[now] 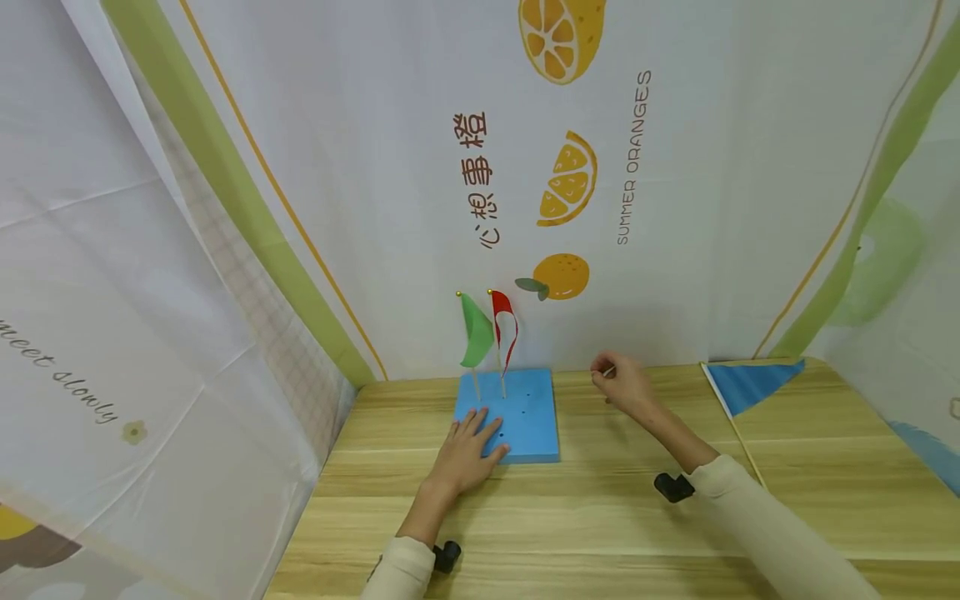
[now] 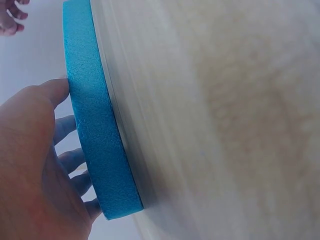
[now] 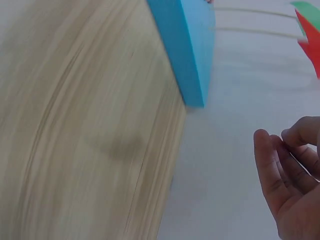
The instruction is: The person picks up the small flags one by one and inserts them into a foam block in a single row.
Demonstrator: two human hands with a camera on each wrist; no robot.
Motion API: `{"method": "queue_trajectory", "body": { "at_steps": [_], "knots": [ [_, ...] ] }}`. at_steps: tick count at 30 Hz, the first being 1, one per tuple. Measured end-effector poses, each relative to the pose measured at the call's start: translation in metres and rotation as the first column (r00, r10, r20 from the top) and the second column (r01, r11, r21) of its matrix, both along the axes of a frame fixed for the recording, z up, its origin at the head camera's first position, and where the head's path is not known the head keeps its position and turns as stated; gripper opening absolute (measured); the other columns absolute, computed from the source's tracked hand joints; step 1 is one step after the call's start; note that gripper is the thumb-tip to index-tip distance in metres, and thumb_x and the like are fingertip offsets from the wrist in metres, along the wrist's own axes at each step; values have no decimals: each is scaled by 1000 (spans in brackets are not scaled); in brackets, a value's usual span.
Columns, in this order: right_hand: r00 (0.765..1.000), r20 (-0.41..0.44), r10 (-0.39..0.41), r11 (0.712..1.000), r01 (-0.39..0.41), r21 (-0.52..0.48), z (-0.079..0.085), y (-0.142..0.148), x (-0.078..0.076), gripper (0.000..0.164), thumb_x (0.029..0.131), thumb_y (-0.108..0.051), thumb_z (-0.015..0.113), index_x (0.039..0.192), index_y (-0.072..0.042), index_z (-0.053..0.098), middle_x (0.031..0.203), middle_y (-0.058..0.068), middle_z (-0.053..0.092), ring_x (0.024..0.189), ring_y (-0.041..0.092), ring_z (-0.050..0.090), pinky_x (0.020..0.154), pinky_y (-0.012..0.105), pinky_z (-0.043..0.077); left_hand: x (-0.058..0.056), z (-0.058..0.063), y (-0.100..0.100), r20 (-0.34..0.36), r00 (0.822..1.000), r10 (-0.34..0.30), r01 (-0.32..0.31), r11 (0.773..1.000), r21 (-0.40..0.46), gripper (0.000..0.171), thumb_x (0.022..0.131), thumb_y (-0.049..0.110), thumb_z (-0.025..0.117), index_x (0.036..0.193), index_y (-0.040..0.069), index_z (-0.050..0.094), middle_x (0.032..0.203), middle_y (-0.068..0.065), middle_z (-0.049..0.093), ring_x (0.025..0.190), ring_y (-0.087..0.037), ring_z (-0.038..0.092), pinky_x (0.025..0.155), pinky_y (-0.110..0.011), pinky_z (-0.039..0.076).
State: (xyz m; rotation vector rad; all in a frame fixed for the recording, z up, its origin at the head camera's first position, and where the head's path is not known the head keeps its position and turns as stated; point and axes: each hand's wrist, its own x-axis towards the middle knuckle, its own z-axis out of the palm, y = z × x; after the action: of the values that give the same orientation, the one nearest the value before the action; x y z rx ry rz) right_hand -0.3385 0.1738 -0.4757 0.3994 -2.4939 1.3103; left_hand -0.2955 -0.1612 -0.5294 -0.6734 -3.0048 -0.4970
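A flat blue foam block [image 1: 536,433] with several small holes lies on the table. Standing in it on thin sticks are a green flag [image 1: 474,333] and, to its right, a red and white flag [image 1: 501,308]. My left hand [image 1: 465,458] rests on the block's near left part, fingers spread. In the left wrist view, its thumb and fingers lie along the block's far side. My right hand [image 1: 624,387] hovers right of the block, fingers loosely bent and thumb near them. Nothing clear shows between those fingertips in the right wrist view.
At the right of the wooden table [image 1: 585,533] lies a blue triangular flag [image 1: 756,385] on a pale stick. White cloth [image 1: 375,167] printed with oranges hangs behind the table. More cloth hangs at both sides.
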Motion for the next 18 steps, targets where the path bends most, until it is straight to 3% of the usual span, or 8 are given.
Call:
{"method": "queue_trajectory", "body": {
  "at_steps": [6, 13, 18],
  "knots": [
    [998, 36, -46, 999, 45, 25, -1, 35, 10, 9, 104, -4, 63, 107, 2, 70, 97, 18, 70, 74, 28, 69, 52, 26, 59, -1, -1, 0, 2, 1000, -1, 1, 1000, 6, 61, 110, 49, 55, 162, 17, 49, 174, -16, 33, 163, -41, 26, 133, -63, 23],
    [993, 28, -111, 992, 110, 63, -2, 68, 24, 16, 106, -10, 63, 112, 3, 70, 100, 20, 72, 68, 11, 66, 52, 29, 60, -3, -1, -1, 9, 1000, -2, 2, 1000, 0, 62, 110, 50, 54, 162, 17, 49, 174, -16, 32, 163, -41, 26, 133, -63, 22],
    [990, 30, -139, 986, 135, 100, -5, 91, 32, 21, 107, -12, 61, 117, 4, 70, 103, 22, 72, 70, 19, 71, 52, 27, 59, -4, 0, -1, 12, 1000, -11, 11, 1000, 6, 61, 110, 49, 54, 162, 17, 49, 174, -16, 32, 163, -41, 26, 133, -63, 22]
  ]
}}
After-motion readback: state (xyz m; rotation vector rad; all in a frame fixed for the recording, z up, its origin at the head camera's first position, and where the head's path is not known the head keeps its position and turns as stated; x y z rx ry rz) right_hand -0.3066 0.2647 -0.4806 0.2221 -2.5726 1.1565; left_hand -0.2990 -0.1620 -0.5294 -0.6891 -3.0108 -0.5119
